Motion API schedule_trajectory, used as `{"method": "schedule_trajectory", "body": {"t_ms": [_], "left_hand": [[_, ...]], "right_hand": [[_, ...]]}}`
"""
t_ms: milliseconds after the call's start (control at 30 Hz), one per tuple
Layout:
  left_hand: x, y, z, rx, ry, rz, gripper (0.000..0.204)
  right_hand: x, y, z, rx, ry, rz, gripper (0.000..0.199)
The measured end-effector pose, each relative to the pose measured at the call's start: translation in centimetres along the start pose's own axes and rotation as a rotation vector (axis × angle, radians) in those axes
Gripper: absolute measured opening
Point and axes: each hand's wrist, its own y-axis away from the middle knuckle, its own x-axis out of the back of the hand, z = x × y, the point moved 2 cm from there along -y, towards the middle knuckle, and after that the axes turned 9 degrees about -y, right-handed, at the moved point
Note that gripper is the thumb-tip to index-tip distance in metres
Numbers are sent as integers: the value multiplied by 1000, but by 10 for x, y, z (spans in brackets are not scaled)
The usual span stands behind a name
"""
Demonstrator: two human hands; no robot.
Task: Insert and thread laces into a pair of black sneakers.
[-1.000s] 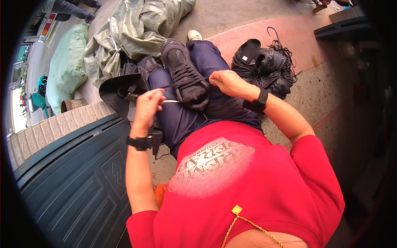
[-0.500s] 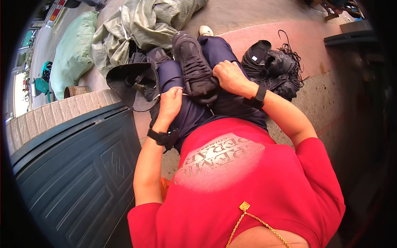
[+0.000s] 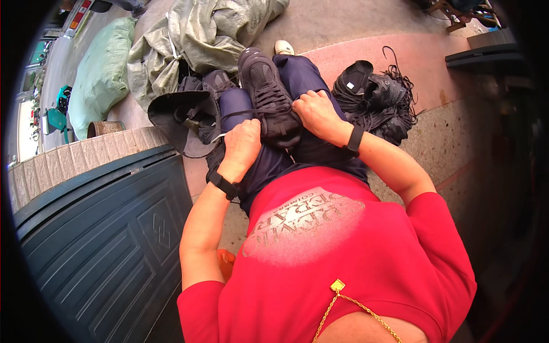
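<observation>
A black lace-up sneaker (image 3: pixel 269 94) lies over my lap, toe toward me, its black lace (image 3: pixel 243 112) looping out to the left. My left hand (image 3: pixel 243 143) is closed just left of the toe, near that loop. A thin white rod-like tool (image 3: pixel 218 137) sticks out from the left of this fist; the rest of it is hidden. My right hand (image 3: pixel 320 115) is closed at the sneaker's right edge, fingertips against the lacing side. Whether it also pinches a lace cannot be seen. A black curved flap of material (image 3: pixel 186 128) lies by my left thigh, with another dark shoe (image 3: pixel 217 80) beyond.
A pile of black shoes with loose laces (image 3: pixel 380 100) lies right of my legs. Ahead are a grey-beige woven sack (image 3: pixel 206 34) and a pale green sack (image 3: pixel 103 74). A dark blue panelled door (image 3: pixel 108 240) and a tiled ledge (image 3: pixel 86 157) flank my left side.
My left hand has turned, its knuckles now facing up, and the white rod no longer shows on the shoe side. My right hand has shifted slightly toward me, still at the sneaker's edge.
</observation>
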Motion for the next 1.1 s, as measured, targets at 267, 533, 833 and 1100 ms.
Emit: {"method": "schedule_trajectory", "body": {"t_ms": [267, 533, 833, 1100], "left_hand": [[3, -12, 5, -56, -245, 15, 5], [-3, 4, 13, 84, 36, 298, 18], [-5, 10, -1, -185, -177, 316, 14], [17, -14, 9, 62, 654, 442, 7]], "right_hand": [[7, -1, -5, -3, 13, 3, 9], [11, 1, -14, -39, -37, 60, 11], [15, -2, -6, 246, 66, -112, 13], [31, -24, -34, 76, -346, 269, 7]]}}
